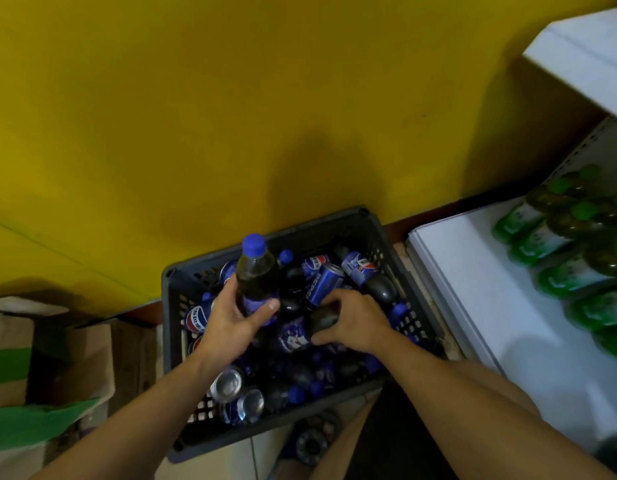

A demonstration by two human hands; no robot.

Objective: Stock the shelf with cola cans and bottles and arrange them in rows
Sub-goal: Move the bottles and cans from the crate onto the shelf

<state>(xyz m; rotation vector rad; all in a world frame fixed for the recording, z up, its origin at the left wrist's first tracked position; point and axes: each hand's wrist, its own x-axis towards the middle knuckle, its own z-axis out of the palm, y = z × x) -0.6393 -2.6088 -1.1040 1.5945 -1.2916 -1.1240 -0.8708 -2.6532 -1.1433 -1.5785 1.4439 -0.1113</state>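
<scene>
Bare forearms come in from the bottom edge, over a dark grey slatted crate set against a yellow wall.

Crate is loaded with cola. The bottles have dark liquid, blue caps and blue labels with a red-white-blue roundel, and most lie on their sides. Blue cans are mixed in, with two silver can ends facing up at the near left corner.

Left hand: holds the upright bottle at label height. The thumb lies across the front and the other fingers wrap round the far side, hidden. The bottle stands roughly vertical above the pile, its cap well clear of the hand. Cannot tell whether its base rests on the stock below.

Right hand: palm down, fingers curled over the dark lower body of the lying bottle, thumb tucked along its near side. That bottle lies across the top of the pile between the two hands, its label end pointing toward the left wrist.

White shelf sits just right of the crate, with green-capped bottles in rows at its far side. Cardboard boxes stand to the left.
</scene>
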